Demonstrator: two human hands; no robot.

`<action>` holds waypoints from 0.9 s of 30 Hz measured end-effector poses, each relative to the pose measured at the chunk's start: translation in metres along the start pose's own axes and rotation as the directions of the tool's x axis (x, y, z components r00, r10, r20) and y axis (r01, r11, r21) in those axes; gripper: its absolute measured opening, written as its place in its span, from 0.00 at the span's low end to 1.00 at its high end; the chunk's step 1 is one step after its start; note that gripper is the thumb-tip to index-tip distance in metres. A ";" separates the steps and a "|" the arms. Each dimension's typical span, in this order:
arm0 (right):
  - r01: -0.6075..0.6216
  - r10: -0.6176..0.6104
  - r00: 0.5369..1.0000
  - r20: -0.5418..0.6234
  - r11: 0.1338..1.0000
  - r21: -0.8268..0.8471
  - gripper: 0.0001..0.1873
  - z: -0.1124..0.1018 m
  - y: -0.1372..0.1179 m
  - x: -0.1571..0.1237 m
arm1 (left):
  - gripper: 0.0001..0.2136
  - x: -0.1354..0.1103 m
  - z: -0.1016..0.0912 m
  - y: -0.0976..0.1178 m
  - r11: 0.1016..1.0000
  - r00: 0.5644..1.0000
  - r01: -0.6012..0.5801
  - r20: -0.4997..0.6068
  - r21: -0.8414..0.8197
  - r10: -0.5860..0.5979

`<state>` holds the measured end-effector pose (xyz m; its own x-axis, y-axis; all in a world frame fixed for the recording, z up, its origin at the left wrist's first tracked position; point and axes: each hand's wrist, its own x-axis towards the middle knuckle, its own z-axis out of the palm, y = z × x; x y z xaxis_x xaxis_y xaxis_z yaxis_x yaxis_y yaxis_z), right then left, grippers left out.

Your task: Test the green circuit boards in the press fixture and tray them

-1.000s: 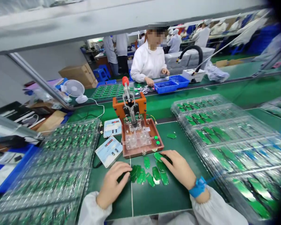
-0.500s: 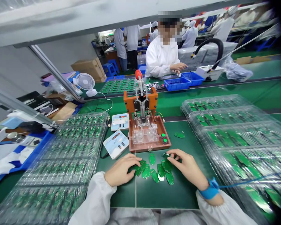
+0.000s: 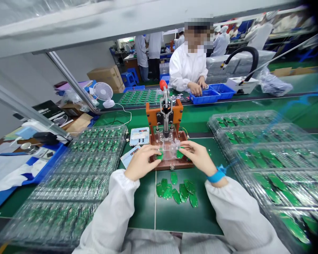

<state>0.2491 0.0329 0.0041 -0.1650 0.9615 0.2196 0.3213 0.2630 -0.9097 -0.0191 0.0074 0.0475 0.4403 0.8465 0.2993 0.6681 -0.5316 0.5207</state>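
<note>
Both hands are at the clear plastic nest of a toggle-clamp test fixture [image 3: 166, 116], which has a red-tipped lever and a brown base. My left hand [image 3: 143, 160] pinches a green circuit board [image 3: 160, 153] at the nest's left side. Between the thumb and fingers of my right hand [image 3: 197, 155] is another green circuit board [image 3: 179, 152], at the right side. Whether either board is seated in the nest I cannot tell. Below the fixture, several loose green circuit boards [image 3: 183, 192] lie on the green mat. A blue wrist strap [image 3: 217, 174] circles my right wrist.
Clear trays of boards [image 3: 76, 183] are stacked at left, and more clear trays [image 3: 257, 155] stand at right. Two meter boxes [image 3: 139, 135] sit beside the fixture. Across the bench, a co-worker [image 3: 189, 67] reaches into a blue bin [image 3: 205, 97]. A small white fan [image 3: 104, 92] stands behind.
Both hands have moved forward from the loose boards to the fixture, each carrying a board. The blue strap's cord has swung upward. The co-worker's hands have lowered to the blue bin.
</note>
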 end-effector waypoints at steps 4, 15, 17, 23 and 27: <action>0.056 -0.050 0.996 0.077 0.994 -0.088 0.15 0.015 0.002 0.022 | 0.07 0.020 0.007 -0.008 0.998 0.998 -0.014 0.059 0.056 0.011; 0.192 -0.152 0.978 0.141 0.922 -0.337 0.14 0.013 0.011 0.036 | 0.05 0.018 0.011 -0.006 0.995 0.998 -0.013 0.062 0.101 0.007; 0.180 -0.142 0.981 0.131 0.914 -0.364 0.17 0.013 0.017 0.039 | 0.04 0.018 0.011 -0.006 0.995 0.998 -0.019 0.057 0.100 0.014; 0.155 -0.122 0.986 0.110 0.913 -0.378 0.19 0.016 0.026 0.041 | 0.04 0.015 0.017 -0.007 0.992 0.999 -0.045 0.000 0.116 0.045; 0.151 -0.145 0.988 0.043 0.926 -0.346 0.18 0.016 0.020 0.035 | 0.05 0.008 0.023 -0.009 0.991 0.998 -0.048 -0.021 0.125 0.051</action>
<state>0.2349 0.0710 -0.0118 -0.2502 0.9088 0.3340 0.5952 0.4165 -0.6872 -0.0080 0.0183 0.0269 0.4613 0.8187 0.3421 0.7160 -0.5712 0.4014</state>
